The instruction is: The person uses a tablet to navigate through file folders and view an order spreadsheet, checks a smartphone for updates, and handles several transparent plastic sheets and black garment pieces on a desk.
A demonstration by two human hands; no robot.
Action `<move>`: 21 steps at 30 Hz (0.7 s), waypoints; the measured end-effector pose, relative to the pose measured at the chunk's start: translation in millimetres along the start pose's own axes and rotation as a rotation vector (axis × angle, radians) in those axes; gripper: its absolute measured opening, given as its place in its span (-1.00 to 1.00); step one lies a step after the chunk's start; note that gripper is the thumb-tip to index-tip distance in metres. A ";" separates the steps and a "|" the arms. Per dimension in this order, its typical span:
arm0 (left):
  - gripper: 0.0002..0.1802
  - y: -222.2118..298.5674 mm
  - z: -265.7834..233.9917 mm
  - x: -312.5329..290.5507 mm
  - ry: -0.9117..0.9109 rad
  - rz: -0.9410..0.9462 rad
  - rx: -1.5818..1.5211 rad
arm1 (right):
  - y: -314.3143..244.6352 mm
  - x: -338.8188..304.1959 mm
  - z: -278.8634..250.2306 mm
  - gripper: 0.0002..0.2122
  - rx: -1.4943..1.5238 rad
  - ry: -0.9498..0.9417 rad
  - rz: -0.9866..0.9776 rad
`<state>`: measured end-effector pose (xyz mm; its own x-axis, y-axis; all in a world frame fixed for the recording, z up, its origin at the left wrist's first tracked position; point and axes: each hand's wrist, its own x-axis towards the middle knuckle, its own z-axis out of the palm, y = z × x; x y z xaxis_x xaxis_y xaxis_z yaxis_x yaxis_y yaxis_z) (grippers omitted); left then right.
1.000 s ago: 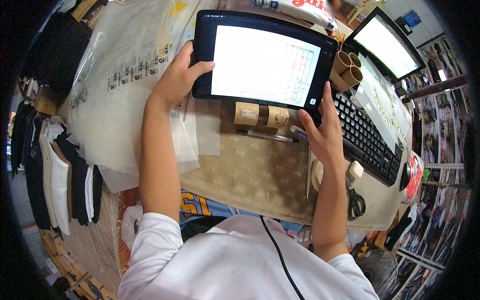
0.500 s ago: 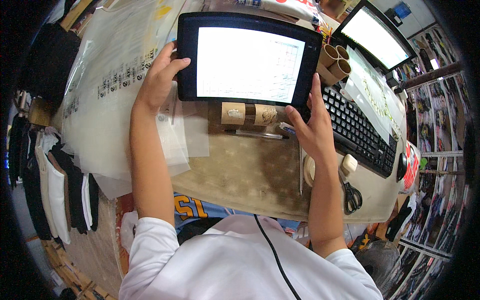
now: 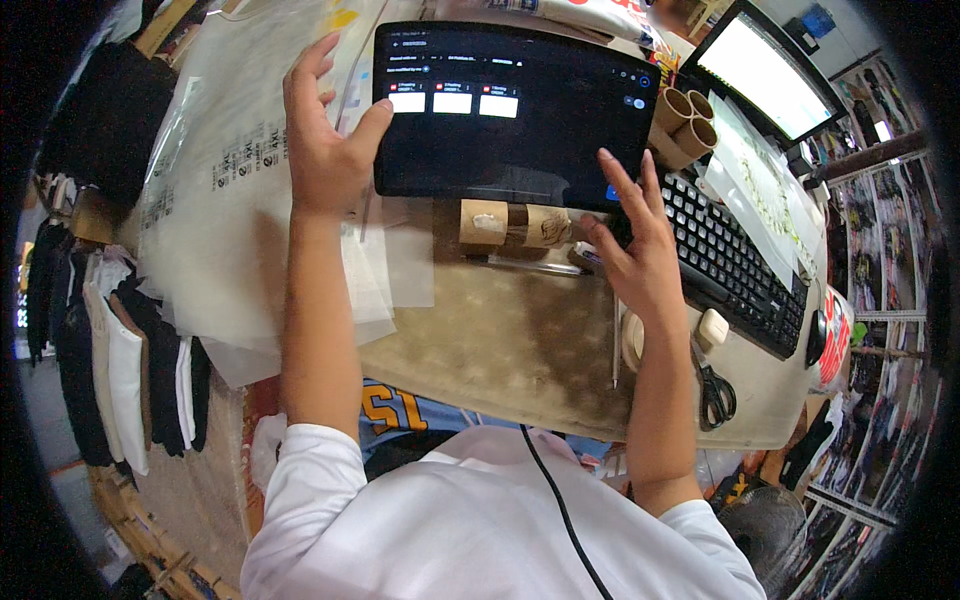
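A black tablet sits at the far middle of the table, its lower edge by two short cardboard tube pieces. Its dark screen shows a row of three small white thumbnails. My left hand is at the tablet's left edge, fingers spread and raised, thumb tip over the edge by the first thumbnail. At the lower right corner is my right hand, fingers apart and partly over the screen. Whether its fingertips touch the glass I cannot tell. Neither hand grips anything. Below the tablet lies a clear pen.
Clear plastic bags cover the table's left side. To the right are a black keyboard, a monitor, upright cardboard tubes, black-handled scissors, a white case and a mouse. Clothes hang at left.
The tablet's screen has switched from a bright white page to a dark list with thumbnails. My left hand's fingers have lifted and spread off the edge; my right fingers have moved over the screen's corner.
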<state>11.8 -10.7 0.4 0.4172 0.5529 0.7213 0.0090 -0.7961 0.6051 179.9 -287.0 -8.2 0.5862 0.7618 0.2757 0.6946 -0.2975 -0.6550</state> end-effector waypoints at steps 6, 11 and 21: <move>-0.04 31.3 4.3 -3.0 -0.130 0.238 0.268 | -0.2 1.1 1.1 -0.36 0.066 0.074 0.064; 0.08 55.5 26.5 -17.3 -0.281 0.192 0.404 | 0.9 2.7 -0.3 -0.37 0.047 0.080 0.068; -0.15 53.0 32.5 -17.1 -0.266 0.181 0.366 | -2.1 1.8 -4.2 -0.35 0.104 0.058 0.095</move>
<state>34.6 -70.3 9.2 0.6589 0.3539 0.6637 0.2143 -0.9342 0.2854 181.3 -287.4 -3.4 0.6724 0.6975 0.2478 0.5902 -0.3031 -0.7482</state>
